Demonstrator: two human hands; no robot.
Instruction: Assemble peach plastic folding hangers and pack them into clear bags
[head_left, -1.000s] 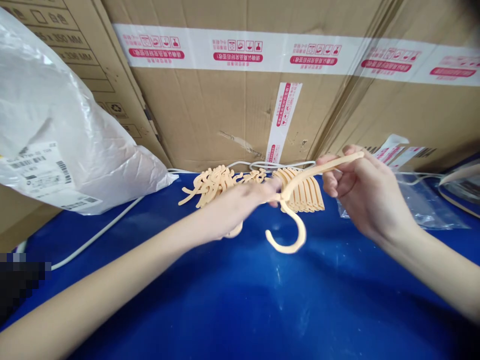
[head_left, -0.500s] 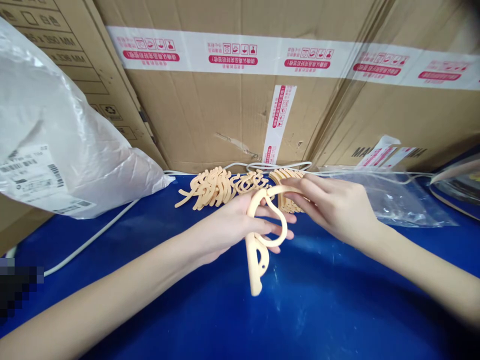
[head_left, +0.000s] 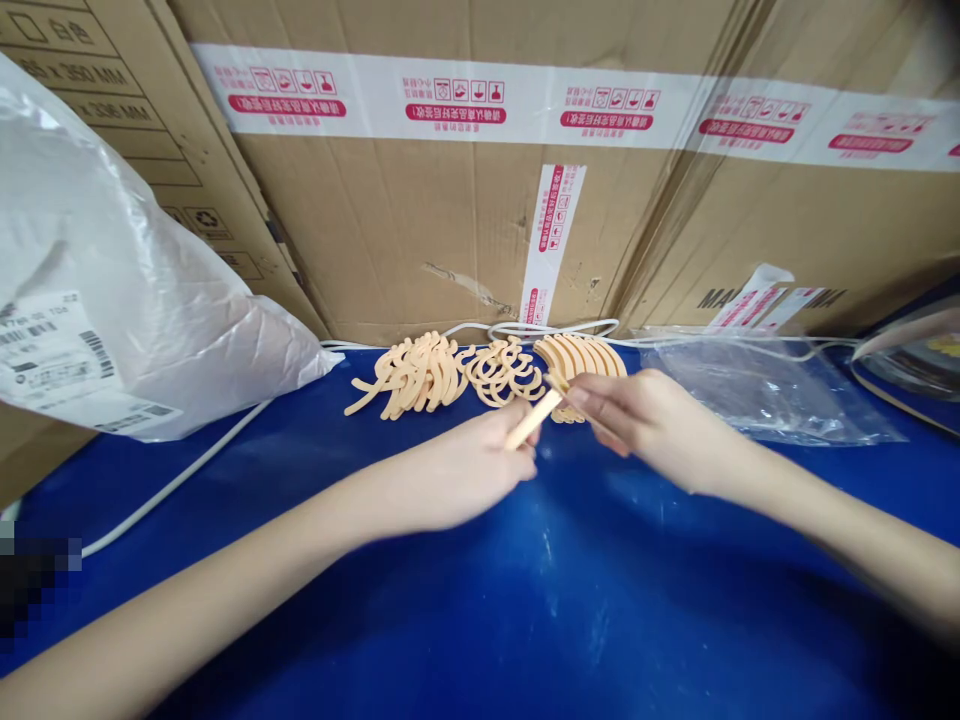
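My left hand is closed around a beige plastic folding hanger, of which mostly one narrow arm shows, seen nearly end-on and tilted up to the right. At the hanger's upper end, the thumb and fingers of my right hand pinch it. The rest of the hanger is hidden by my hands. Just behind them on the blue tabletop lie a heap of curved beige hanger arms, a smaller pile of beige hooks and a neat row of beige arms.
A puffy white plastic bag with labels leans in from the left. Large cardboard boxes form a wall behind. White cable runs along the left and back. Clear plastic film lies at the right.
Both hands have turned the hanger, so its loop-shaped hook and spread arms no longer show. The fingers of my left hand have curled in, and my right hand has shifted slightly lower.
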